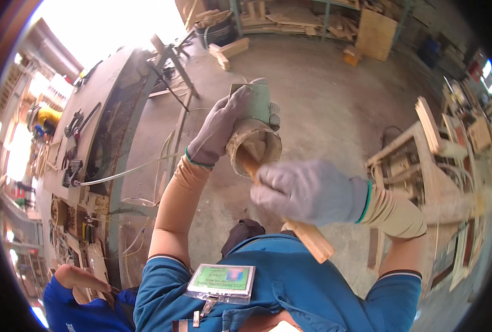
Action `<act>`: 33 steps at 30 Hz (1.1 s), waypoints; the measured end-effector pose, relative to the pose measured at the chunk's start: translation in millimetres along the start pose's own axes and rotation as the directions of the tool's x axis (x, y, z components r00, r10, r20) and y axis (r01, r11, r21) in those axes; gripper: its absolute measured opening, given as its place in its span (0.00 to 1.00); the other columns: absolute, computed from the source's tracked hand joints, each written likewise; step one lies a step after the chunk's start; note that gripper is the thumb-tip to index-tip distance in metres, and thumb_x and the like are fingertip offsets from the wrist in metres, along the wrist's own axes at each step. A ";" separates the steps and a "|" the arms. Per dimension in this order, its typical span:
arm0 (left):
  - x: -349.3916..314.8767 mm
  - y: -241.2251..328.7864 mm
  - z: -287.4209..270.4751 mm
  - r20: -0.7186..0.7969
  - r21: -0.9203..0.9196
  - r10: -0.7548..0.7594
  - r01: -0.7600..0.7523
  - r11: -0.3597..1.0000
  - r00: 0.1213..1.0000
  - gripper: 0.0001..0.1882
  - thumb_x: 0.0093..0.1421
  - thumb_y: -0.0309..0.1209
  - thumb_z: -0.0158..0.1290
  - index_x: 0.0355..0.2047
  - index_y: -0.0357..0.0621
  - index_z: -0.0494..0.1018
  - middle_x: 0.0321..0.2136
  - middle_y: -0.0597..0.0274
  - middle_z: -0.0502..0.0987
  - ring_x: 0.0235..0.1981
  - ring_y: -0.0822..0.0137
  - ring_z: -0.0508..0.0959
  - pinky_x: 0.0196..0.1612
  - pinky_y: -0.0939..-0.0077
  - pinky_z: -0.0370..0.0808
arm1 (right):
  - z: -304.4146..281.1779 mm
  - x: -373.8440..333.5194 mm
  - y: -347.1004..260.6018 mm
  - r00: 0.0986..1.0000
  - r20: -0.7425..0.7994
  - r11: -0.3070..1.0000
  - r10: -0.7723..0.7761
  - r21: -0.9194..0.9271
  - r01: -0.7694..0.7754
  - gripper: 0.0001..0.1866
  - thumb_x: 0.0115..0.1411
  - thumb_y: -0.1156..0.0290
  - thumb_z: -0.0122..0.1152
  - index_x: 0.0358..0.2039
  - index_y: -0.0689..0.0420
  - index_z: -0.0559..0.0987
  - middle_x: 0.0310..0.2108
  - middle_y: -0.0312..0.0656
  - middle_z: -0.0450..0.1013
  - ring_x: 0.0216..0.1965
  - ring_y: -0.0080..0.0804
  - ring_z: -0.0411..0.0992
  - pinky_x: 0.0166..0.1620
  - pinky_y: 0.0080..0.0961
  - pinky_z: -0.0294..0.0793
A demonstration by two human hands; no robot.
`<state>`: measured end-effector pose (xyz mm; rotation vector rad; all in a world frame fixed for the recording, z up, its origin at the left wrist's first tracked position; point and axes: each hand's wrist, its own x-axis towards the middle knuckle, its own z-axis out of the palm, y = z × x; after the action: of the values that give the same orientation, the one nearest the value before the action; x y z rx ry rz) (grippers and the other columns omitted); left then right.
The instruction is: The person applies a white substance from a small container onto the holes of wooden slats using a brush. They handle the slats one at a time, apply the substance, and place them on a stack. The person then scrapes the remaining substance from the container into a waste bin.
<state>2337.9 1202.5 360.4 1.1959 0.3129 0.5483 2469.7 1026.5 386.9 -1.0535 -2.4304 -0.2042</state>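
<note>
A cylindrical can [244, 130], held before the torso, mouth facing the wearer; the gloved left hand's [219, 124] fingers curl around its wall. The gloved right hand's [312, 191] fingers close around a wooden stick [311, 240] reaching inside.

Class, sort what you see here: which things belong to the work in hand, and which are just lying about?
In use:
- round-mouthed container, held by the gloved left hand
- wooden stick, gripped by the gloved right hand, one end inside the container

Apparently lying about:
- wood pieces on the floor
- upright board
- workbench
</note>
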 end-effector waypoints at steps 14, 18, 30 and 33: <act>230.9 55.7 -214.2 -0.067 -0.087 0.078 -0.084 0.993 0.995 0.24 0.66 0.39 0.45 0.58 0.38 0.62 0.38 0.54 0.76 0.37 0.63 0.79 0.40 0.70 0.78 | 73.7 151.9 303.2 0.990 -0.064 0.992 -0.128 -0.019 0.127 0.17 0.47 0.70 0.58 0.41 0.50 0.77 0.34 0.38 0.75 0.28 0.29 0.74 0.26 0.23 0.74; 297.9 103.7 -284.8 -0.104 -0.014 0.140 -0.142 0.990 0.985 0.25 0.65 0.40 0.47 0.55 0.33 0.63 0.39 0.46 0.76 0.36 0.56 0.79 0.40 0.65 0.79 | 91.8 228.6 398.2 0.976 -0.171 0.990 -0.135 0.020 0.141 0.18 0.48 0.71 0.57 0.43 0.51 0.77 0.34 0.39 0.74 0.29 0.30 0.74 0.26 0.23 0.75; 484.8 160.0 -483.6 -0.274 0.130 0.220 -0.190 0.973 0.936 0.22 0.66 0.39 0.46 0.49 0.29 0.68 0.37 0.51 0.78 0.35 0.63 0.79 0.38 0.71 0.78 | 179.2 371.1 644.9 0.967 -0.029 0.966 -0.254 0.038 0.255 0.16 0.48 0.70 0.62 0.40 0.50 0.80 0.37 0.40 0.76 0.32 0.31 0.77 0.28 0.22 0.76; 555.4 180.9 -523.9 -0.288 0.141 0.253 -0.221 0.965 0.923 0.21 0.66 0.38 0.45 0.48 0.30 0.69 0.36 0.51 0.78 0.34 0.64 0.79 0.38 0.72 0.78 | 185.2 418.1 742.1 0.918 -0.284 0.950 -0.275 0.068 0.306 0.13 0.48 0.70 0.62 0.36 0.52 0.81 0.34 0.41 0.77 0.30 0.31 0.77 0.29 0.23 0.77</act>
<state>2490.4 1972.0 379.4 1.2607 0.4672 0.9432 2689.3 1870.0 388.6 -0.5675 -2.3046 -0.2873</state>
